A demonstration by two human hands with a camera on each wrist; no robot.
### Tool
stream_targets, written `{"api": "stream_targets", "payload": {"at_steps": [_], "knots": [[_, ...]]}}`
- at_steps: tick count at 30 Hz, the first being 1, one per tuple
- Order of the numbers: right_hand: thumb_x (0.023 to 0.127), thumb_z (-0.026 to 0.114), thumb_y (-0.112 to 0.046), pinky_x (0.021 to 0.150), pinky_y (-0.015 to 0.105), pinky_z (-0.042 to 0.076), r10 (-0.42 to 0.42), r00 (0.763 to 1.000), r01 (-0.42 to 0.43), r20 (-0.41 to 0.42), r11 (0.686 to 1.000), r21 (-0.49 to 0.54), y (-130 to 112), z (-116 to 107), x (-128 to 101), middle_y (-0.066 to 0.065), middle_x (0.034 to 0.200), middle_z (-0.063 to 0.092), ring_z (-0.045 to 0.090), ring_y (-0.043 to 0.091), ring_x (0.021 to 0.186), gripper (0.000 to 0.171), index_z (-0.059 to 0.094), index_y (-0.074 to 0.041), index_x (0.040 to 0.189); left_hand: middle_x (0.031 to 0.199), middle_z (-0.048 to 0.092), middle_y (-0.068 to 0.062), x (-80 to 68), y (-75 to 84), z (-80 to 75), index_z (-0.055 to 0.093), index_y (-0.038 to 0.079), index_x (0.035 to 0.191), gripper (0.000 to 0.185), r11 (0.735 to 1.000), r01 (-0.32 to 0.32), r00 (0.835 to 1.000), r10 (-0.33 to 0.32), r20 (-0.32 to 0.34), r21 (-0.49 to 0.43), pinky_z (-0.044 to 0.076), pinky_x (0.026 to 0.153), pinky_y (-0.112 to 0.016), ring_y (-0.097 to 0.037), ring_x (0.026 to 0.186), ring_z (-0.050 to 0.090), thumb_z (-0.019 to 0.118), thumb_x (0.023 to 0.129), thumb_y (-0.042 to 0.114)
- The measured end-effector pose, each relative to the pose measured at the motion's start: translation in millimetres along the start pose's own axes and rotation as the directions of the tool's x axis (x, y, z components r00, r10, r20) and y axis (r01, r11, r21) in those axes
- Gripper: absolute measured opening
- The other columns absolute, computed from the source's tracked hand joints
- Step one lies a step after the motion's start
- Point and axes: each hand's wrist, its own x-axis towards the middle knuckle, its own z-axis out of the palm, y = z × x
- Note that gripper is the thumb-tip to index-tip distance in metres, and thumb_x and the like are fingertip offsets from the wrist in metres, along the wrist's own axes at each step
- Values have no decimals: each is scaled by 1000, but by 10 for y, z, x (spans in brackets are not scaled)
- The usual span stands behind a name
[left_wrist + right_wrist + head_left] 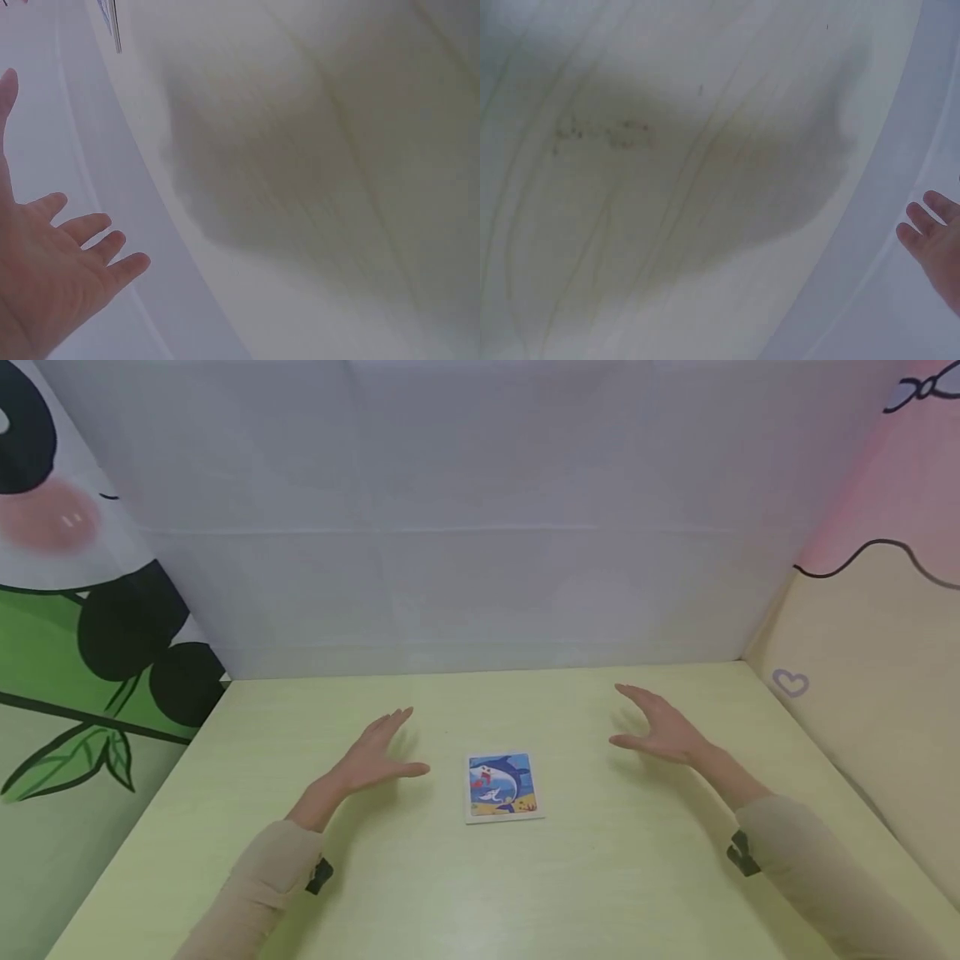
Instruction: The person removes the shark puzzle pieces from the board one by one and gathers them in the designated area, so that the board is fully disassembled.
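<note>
A small square picture puzzle (502, 787) with a white border lies flat on the table, showing a blue dolphin or shark in an underwater scene. To its left, my left hand (375, 756) hovers above the tabletop, thumb spread from the fingers, holding nothing. On the far right side of the picture, my right hand (663, 731) is held in a similar way, thumb and fingers apart. In the left wrist view the left hand (60, 270) shows its palm with fingers extended. Only a few fingertips of the right hand (934, 232) appear in the right wrist view.
The pale wooden table (450, 893) meets a white cloth backdrop (480, 527) at the back. Painted panels stand on both sides, a black, white and green one (90, 635) on the left and a pink and beige one (877, 677) on the right.
</note>
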Motion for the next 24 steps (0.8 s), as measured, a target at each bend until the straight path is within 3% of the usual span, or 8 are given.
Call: {"api": "stream_targets", "payload": {"at_steps": [11, 18, 24], "knots": [[77, 69, -41, 98, 53, 31, 35, 999, -34, -1, 982, 185, -232, 180, 78, 12, 142, 35, 37, 34, 124, 80, 32, -9, 140, 144, 31, -16, 27, 225, 188, 28, 5, 141, 86, 993, -9, 997, 18, 78, -120, 25, 104, -51, -35, 131, 27, 73, 75, 35], [77, 71, -33, 97, 51, 34, -4, 1000, 5, -6, 966, 258, -366, 335, 168, 14, 137, 40, 40, 34, 120, 74, 37, -4, 137, 141, 36, -14, 58, 334, 303, 33, 7, 140, 80, 992, 14, 994, 0, 108, -129, 32, 100, -50, -35, 126, 36, 73, 75, 33], [77, 72, -23, 97, 51, 35, -26, 1000, 23, 6, 938, 346, -481, 502, 205, 18, 134, 44, 43, 36, 119, 68, 40, 0, 133, 135, 43, -16, 85, 413, 425, 41, 2, 135, 75, 992, -31, 993, 45, 109, -126, 37, 97, -49, -35, 120, 43, 74, 74, 29]]}}
